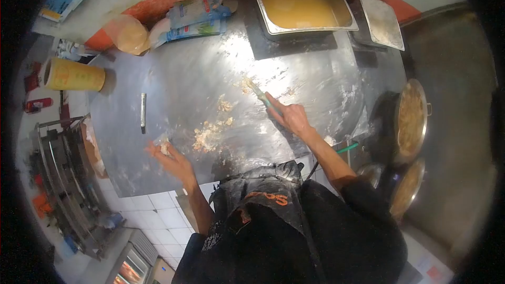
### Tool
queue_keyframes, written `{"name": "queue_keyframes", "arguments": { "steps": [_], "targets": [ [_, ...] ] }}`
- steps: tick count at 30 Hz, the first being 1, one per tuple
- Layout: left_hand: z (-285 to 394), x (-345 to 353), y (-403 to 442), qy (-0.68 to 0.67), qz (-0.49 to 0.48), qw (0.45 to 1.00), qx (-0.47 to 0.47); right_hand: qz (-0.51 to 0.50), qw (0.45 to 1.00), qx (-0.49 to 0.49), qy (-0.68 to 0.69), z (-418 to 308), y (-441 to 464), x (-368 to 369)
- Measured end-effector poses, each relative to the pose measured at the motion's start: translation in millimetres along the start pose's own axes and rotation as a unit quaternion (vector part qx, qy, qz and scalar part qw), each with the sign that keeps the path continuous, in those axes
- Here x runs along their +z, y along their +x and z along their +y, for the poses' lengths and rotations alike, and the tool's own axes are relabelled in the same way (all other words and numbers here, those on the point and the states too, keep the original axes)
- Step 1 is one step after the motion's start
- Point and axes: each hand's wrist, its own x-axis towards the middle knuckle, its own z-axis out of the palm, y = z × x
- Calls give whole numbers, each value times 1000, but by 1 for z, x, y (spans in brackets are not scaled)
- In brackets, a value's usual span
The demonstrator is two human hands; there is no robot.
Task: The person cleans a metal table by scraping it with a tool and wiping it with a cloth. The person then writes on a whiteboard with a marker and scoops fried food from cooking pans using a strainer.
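Observation:
My right hand (291,117) is closed around a green-handled scraper (261,95), its tip down on the metal worktop (315,79). A clump of pale dough scraps (246,84) lies at that tip. My left hand (174,163) is over the worktop's near left part, its fingers smeared by motion. Something whitish, perhaps dough, shows at those fingers; whether they grip it I cannot tell. Between the hands are crumbly dough scraps (208,135) and a smaller clump (224,104). A slim metal bar (143,113) lies beyond my left hand.
At the back stands a deep steel pan (258,0) of yellow liquid, beside a metal lid-like sheet (380,20). Plastic packets (194,18), a round container (131,36) and a yellow tub (76,74) line the back left. Round pans (412,118) stand right; a rack (68,179) left.

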Motion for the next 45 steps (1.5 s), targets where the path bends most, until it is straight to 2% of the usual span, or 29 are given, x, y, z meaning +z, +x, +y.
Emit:
{"name": "queue_keyframes", "arguments": {
  "steps": [4,7,10,13,16,19,21,22,25,28,29,32,35,39,42,45],
  "targets": [
    [1,0,-2,-36,4,999,-3,59,992,112,4,9,-3,6],
    [-4,2,2,-33,1,999,12,22,1000,15,14,5,-21,6],
    [-6,2,0,-46,7,999,4,49,982,166,82,0,-20,-2],
    [-1,1,4,-41,1,999,18,-13,1000,6,2,-11,-29,7],
    [3,1,4,-49,-3,999,10,70,986,134,69,-14,-24,6],
    [0,-3,5,-41,-8,999,9,3,999,39,29,-26,-26,7],
    [-3,4,5,-90,-7,996,-13,27,991,119,60,-20,-21,5],
    [-4,5,4,-70,-5,998,4,37,984,157,75,-17,-20,5],
    [-6,1,6,-27,-2,999,35,-24,999,28,32,-25,-23,10],
    [-1,7,6,-44,-7,999,22,-3,991,127,46,-20,-18,0],
    [1,5,5,-45,-7,999,16,36,986,148,69,-18,-16,3],
    [-3,4,7,-65,-6,998,15,-47,999,-9,20,-26,-22,5],
    [-15,10,5,-61,-15,998,24,25,986,135,98,-25,-16,-2],
    [-6,7,7,-41,-5,999,25,-23,1000,1,-11,-26,-19,10],
    [-5,9,6,-60,1,998,6,61,985,135,83,-21,-8,3],
    [-11,8,6,-11,-34,999,20,-30,999,12,35,-29,-7,0]
  ]
}}
